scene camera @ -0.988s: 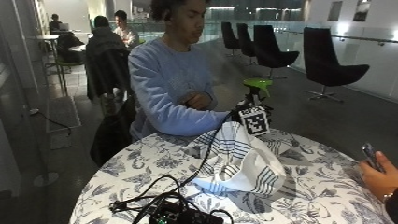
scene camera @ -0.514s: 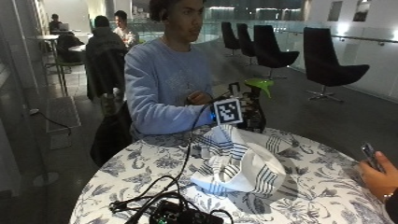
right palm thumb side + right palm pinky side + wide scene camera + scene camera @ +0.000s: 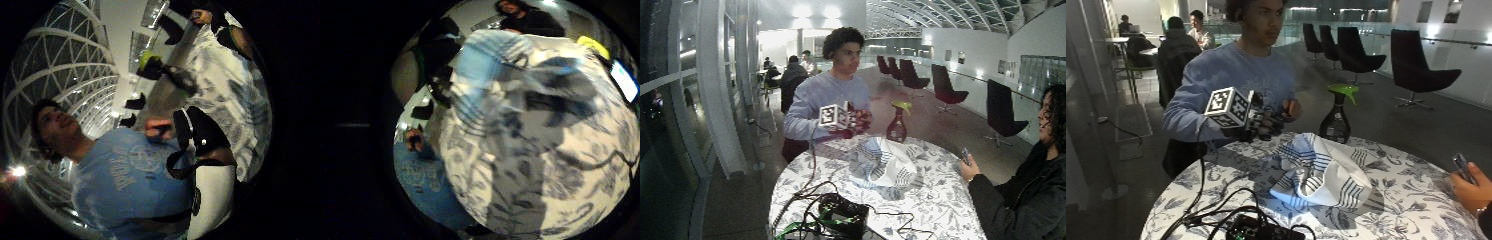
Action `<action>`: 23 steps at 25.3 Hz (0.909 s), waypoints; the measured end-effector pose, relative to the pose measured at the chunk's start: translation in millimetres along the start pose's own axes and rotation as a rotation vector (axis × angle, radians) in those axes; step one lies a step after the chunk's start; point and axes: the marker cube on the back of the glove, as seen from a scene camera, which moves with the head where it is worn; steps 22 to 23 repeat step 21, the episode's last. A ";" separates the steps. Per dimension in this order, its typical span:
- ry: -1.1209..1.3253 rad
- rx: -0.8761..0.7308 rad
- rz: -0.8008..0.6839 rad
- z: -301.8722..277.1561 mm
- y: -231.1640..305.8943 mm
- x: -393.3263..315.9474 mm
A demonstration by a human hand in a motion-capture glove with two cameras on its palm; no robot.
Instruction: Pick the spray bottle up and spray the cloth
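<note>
I count one spray bottle (image 3: 1337, 116), one cloth (image 3: 1322, 171) and one gloved right hand (image 3: 1260, 126) in play. The bottle is dark with a green trigger head, standing upright on the round table (image 3: 1405, 200) near its far edge, just behind the cloth and apart from my hand. The cloth is white with blue stripes, heaped in a rumpled mound at the middle of the tabletop; in the little-finger palm view it lies close under the palm (image 3: 520, 85), with the patterned tabletop (image 3: 560, 170) spread around it.

My right hand is raised in front of the person's chest, above the near-left rim of the table and to the left of the bottle. It holds nothing that I can see, but the marker hardware hides the fingers, so I cannot tell whether they are straight or curled. The bare left hand (image 3: 1291, 107) sits just behind it, against the blue sweatshirt (image 3: 1232, 75).

One black electronics box (image 3: 1259, 231) with several cables lies at the table's near edge. The tabletop carries a blue-and-white floral print. Around it is a large hall with a dark floor, a row of dark swivel chairs (image 3: 1422, 67) along a glass railing, and a lattice roof in the wide view.
</note>
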 end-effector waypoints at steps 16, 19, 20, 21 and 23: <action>0.341 0.053 0.165 -30.8 66.7 83.5; 0.348 0.058 0.167 -33.2 66.8 85.3; 0.348 0.060 0.166 -33.7 66.9 85.4; 0.348 0.060 0.165 -34.0 66.9 85.4; 0.348 0.060 0.165 -34.0 66.9 85.4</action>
